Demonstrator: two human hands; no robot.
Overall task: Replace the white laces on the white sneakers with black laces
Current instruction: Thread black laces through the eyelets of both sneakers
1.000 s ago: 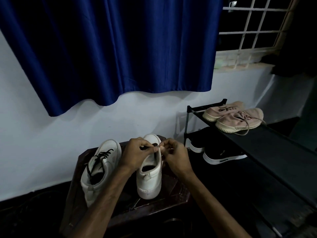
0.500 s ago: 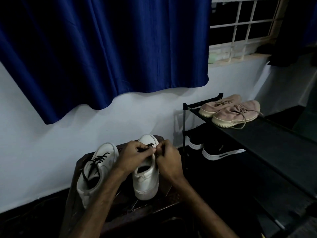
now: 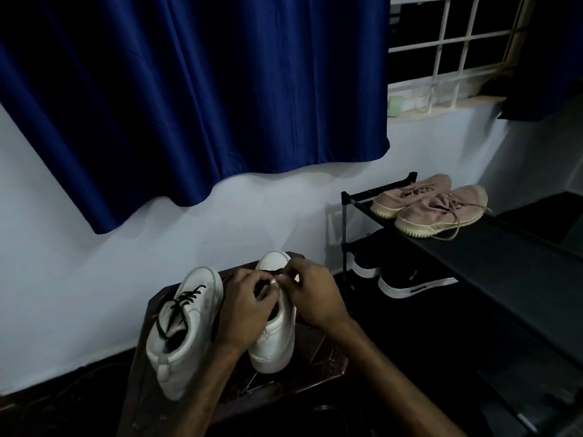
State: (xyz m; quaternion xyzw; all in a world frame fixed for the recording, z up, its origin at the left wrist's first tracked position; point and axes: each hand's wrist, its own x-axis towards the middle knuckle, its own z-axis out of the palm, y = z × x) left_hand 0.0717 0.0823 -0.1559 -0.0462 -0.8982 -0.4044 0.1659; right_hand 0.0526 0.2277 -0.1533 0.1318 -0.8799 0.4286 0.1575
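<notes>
Two white sneakers stand on a dark wooden stool [image 3: 318,351], heels toward me. The left sneaker [image 3: 183,329] carries a loose black lace [image 3: 181,302] through its eyelets. The right sneaker [image 3: 274,339] is partly covered by both hands. My left hand [image 3: 246,307] and my right hand [image 3: 310,293] meet over its tongue, fingers curled, pinching a black lace [image 3: 277,274] near the upper eyelets. Most of this lace is hidden under my fingers.
A black shoe rack [image 3: 511,263] stands at the right with a pair of pink sneakers [image 3: 438,209] on top and black shoes [image 3: 410,279] on a lower shelf. A blue curtain [image 3: 195,99] hangs above a white wall. A barred window [image 3: 454,48] is upper right.
The view has shifted a little. Both hands stay together over the right sneaker and have worked slightly toward its toe. The left sneaker has not moved.
</notes>
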